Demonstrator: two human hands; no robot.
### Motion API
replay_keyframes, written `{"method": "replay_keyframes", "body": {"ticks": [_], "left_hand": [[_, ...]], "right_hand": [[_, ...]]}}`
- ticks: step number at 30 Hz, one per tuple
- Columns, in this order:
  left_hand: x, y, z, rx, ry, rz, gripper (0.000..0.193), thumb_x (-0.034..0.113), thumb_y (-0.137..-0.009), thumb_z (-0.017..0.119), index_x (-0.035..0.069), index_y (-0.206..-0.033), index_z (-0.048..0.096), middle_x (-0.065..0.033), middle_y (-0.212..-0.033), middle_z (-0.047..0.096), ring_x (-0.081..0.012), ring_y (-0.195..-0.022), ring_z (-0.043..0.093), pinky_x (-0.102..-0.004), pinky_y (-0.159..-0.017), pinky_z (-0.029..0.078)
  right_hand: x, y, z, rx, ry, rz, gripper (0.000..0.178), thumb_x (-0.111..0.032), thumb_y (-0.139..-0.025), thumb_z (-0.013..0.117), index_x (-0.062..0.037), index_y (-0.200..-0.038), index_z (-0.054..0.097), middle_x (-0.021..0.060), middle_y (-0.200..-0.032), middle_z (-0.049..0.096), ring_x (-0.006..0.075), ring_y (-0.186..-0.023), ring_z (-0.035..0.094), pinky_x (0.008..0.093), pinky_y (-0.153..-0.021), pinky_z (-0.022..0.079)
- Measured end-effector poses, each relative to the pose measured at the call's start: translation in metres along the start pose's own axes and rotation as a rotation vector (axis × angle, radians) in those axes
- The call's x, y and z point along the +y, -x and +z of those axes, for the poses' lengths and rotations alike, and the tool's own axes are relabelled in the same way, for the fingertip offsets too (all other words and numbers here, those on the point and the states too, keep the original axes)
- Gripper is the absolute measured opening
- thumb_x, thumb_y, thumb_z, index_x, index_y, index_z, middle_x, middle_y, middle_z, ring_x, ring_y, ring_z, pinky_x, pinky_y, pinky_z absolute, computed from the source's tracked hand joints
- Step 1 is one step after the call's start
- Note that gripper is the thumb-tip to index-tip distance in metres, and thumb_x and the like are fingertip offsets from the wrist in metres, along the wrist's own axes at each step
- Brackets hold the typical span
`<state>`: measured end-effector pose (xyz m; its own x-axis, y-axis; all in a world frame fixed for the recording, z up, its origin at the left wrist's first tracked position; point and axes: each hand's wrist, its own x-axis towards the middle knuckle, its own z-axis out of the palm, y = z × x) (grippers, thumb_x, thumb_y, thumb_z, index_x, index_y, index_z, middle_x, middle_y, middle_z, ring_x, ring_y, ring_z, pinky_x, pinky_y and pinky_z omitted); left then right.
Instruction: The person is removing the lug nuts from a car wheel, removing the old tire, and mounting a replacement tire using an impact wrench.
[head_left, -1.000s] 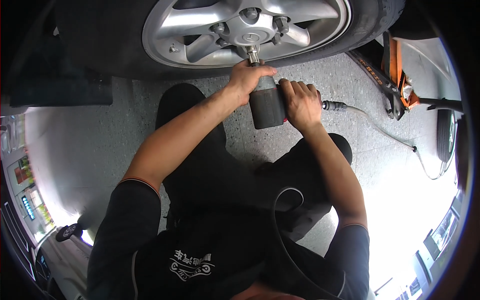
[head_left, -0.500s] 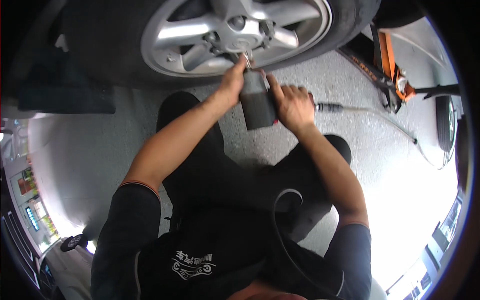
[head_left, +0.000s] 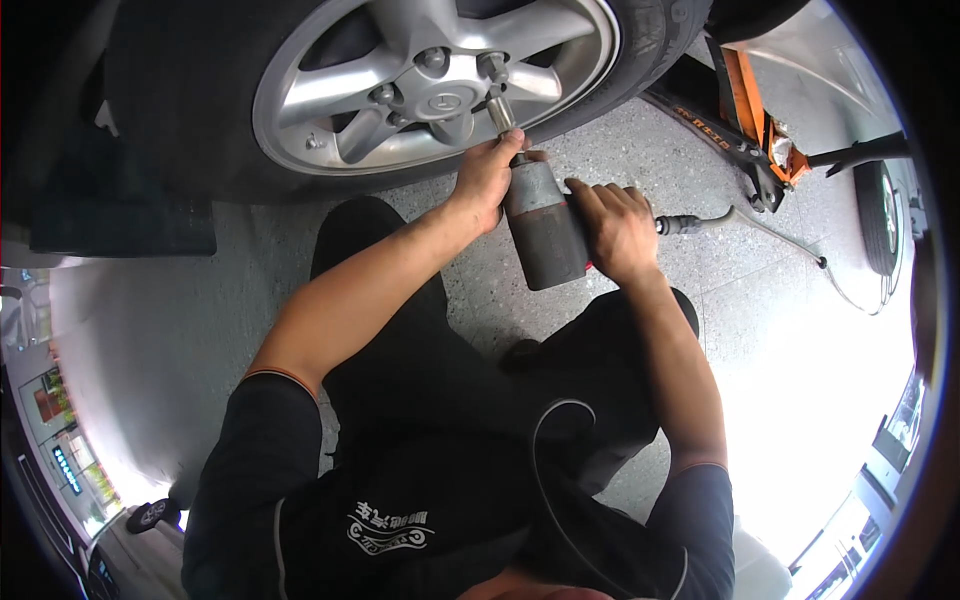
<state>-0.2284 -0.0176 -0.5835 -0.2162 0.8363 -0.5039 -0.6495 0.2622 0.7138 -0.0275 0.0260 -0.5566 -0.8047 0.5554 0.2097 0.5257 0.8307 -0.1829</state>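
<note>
A grey and black air impact wrench point(head_left: 547, 225) is held between my two hands, its front pointing up at the car wheel. My left hand point(head_left: 484, 182) is closed around its front end, thumb and fingers at the base of the silver socket point(head_left: 500, 113). My right hand point(head_left: 622, 232) wraps the wrench's handle, which it mostly hides. The socket's tip is just below a lug bolt point(head_left: 494, 66) right of the hub cap point(head_left: 445, 101); I cannot tell whether they touch. Other bolts sit in the silver alloy wheel point(head_left: 385, 75) with its black tire point(head_left: 655, 50).
An air hose point(head_left: 745, 220) runs from the wrench's handle to the right across the grey speckled floor point(head_left: 690, 270). Beyond it is an orange and black jack point(head_left: 745, 110). Another wheel point(head_left: 878, 220) stands at the far right. My bent knees are below the wrench.
The wrench and both hands have shifted right relative to the wheel. The socket has gone from below the hub cap to beside the right-hand bolt. The view has shifted a little too.
</note>
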Motion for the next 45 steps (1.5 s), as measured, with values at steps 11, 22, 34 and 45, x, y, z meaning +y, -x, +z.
{"method": "replay_keyframes", "body": {"ticks": [11, 22, 34, 45], "left_hand": [[0.007, -0.003, -0.010, -0.350, 0.257, -0.180, 0.049, 0.045, -0.103, 0.038, 0.003, -0.124, 0.053, -0.0159, -0.122, 0.061, -0.0273, -0.117, 0.058, -0.0432, -0.101, 0.046], [0.010, -0.017, 0.003, -0.129, 0.018, -0.003, 0.033, 0.011, -0.076, 0.077, 0.007, -0.100, 0.055, -0.0059, -0.089, 0.060, -0.0174, -0.082, 0.061, -0.0369, -0.074, 0.055], [0.010, -0.024, -0.004, -0.104, 0.021, 0.011, 0.031, 0.007, -0.073, 0.077, 0.006, -0.097, 0.057, -0.0045, -0.087, 0.059, -0.0167, -0.078, 0.061, -0.0360, -0.069, 0.055], [0.007, -0.024, -0.005, -0.131, 0.208, -0.037, 0.041, 0.049, -0.100, 0.044, 0.010, -0.107, 0.050, -0.0168, -0.096, 0.065, -0.0286, -0.090, 0.066, -0.0453, -0.078, 0.057]], "right_hand": [[0.004, 0.005, 0.020, 0.083, -0.250, 0.011, 0.030, -0.010, -0.082, 0.055, -0.0096, -0.111, 0.061, 0.0073, -0.085, 0.064, 0.0277, -0.085, 0.063, 0.0398, -0.078, 0.046], [0.011, -0.023, 0.019, 0.041, -0.095, 0.019, 0.021, -0.010, -0.083, 0.051, -0.0114, -0.103, 0.059, 0.0067, -0.085, 0.064, 0.0256, -0.086, 0.063, 0.0391, -0.079, 0.045], [0.009, -0.028, 0.020, 0.024, -0.038, 0.021, 0.018, -0.012, -0.084, 0.052, -0.0126, -0.101, 0.056, 0.0057, -0.083, 0.064, 0.0252, -0.084, 0.064, 0.0391, -0.079, 0.046], [0.010, -0.018, 0.015, 0.063, -0.026, 0.019, 0.043, -0.011, -0.084, 0.053, -0.0179, -0.126, 0.057, 0.0047, -0.090, 0.066, 0.0236, -0.089, 0.064, 0.0383, -0.085, 0.046]]}}
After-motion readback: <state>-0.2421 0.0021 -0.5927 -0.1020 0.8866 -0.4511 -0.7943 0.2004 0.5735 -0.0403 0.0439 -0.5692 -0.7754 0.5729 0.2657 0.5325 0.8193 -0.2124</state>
